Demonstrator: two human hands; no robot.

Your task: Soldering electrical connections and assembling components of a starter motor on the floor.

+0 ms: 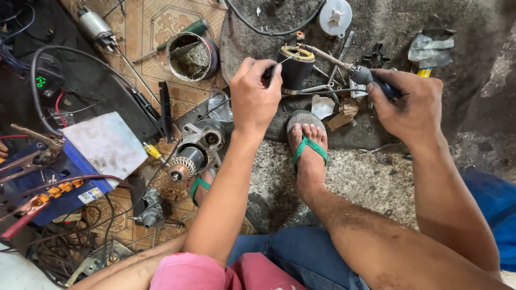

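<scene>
A person is sitting on the floor, looking down at their own two hands. The left hand (253, 96) is pinching a thin strand of wire (284, 60) and steadying a black cylindrical coil part (295, 69), which is standing upright on a dark mat (376, 21) just beyond a foot in a green-strapped sandal (306, 140). The right hand (411, 104) is wrapping closed around the dark handle of a soldering iron (344, 65). The iron's long axis is running from the right hand leftward and slightly up, its tip touching the coil's top rim. The left hand is nearer to the coil.

To the left, a blue box (80, 161) with a plain white rectangular panel is lying beside a small black meter (43, 81) with a green lit display. A crumpled grey wrapper (430, 48) is sitting far right, a yellow tube end peeking beneath.
</scene>
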